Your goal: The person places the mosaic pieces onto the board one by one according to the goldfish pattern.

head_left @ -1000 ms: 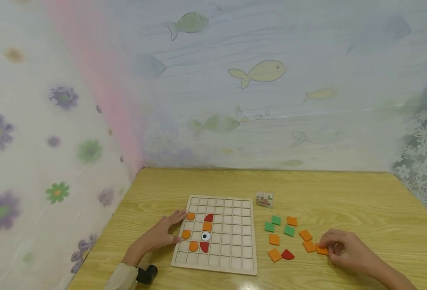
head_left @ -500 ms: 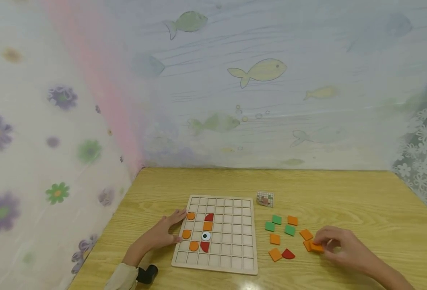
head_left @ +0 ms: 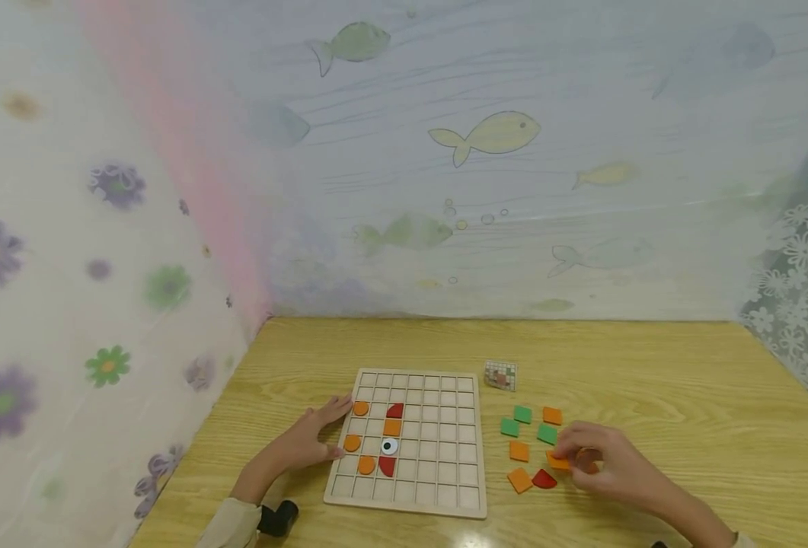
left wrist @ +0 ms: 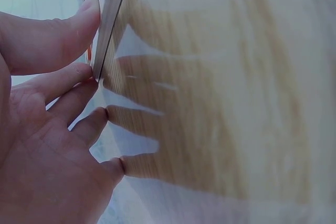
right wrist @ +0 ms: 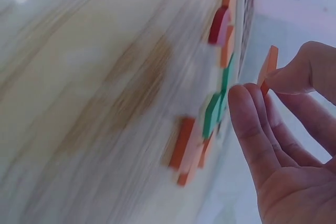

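My right hand [head_left: 602, 460] pinches an orange square tile [right wrist: 269, 69] between thumb and fingers, held above the table beside the loose tiles. The left hand [head_left: 311, 438] rests at the left edge of a wooden grid board [head_left: 438, 449], thumb and fingertips touching its rim with the fingers spread. On the board lie several orange round pieces [head_left: 365, 465], two red quarter-circle pieces [head_left: 394, 411], an orange square [head_left: 392, 428] and a white eye piece [head_left: 390, 447]. In the right wrist view, several orange and green tiles [right wrist: 211, 114] lie on the table, apart from the hand.
Right of the board lie green squares [head_left: 522, 415], orange squares [head_left: 519, 451] and a red quarter-circle [head_left: 544, 478]. A small pattern card [head_left: 501, 375] is behind them. A black object [head_left: 280, 519] is by the left wrist. A painted wall [head_left: 499, 228] stands behind the table.
My right hand has picked up an orange tile from the right end of the loose group and carried it left. The left hand and the board stay put.
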### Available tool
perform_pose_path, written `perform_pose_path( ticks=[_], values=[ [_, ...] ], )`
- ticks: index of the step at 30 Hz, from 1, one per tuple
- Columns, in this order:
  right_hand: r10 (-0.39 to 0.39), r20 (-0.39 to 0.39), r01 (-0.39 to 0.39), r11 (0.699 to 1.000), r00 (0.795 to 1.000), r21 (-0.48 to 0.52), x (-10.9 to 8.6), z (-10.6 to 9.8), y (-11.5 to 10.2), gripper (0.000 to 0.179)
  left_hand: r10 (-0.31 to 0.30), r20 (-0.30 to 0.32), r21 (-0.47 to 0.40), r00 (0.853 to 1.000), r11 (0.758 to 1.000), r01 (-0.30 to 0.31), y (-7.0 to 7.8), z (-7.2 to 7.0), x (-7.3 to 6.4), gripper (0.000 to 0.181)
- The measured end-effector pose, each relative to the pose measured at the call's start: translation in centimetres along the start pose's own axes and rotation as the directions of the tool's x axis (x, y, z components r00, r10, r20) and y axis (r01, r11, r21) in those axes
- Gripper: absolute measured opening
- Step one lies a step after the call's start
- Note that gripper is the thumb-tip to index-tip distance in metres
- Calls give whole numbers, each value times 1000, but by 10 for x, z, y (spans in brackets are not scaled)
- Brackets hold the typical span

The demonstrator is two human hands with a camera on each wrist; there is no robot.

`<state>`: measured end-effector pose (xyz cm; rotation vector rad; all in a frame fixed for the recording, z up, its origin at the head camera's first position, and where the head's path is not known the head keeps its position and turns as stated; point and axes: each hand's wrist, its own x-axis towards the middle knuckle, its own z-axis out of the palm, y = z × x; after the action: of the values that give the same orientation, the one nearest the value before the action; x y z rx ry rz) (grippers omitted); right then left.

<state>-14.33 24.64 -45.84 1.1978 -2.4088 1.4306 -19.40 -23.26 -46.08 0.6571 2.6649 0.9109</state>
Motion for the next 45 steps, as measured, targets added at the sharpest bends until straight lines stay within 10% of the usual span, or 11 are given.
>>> perform_pose_path(
  ticks=[15, 45],
  values=[
    [-56, 15, 54, 992, 998, 110, 34, 37, -8, 35, 0, -10, 14, 1000, 1000, 0, 1, 1, 2, 77],
    [102, 159, -111, 993, 982, 51, 105, 110, -18, 21, 16, -9, -6, 1000, 1000, -16, 2, -1, -2, 77]
  ],
)
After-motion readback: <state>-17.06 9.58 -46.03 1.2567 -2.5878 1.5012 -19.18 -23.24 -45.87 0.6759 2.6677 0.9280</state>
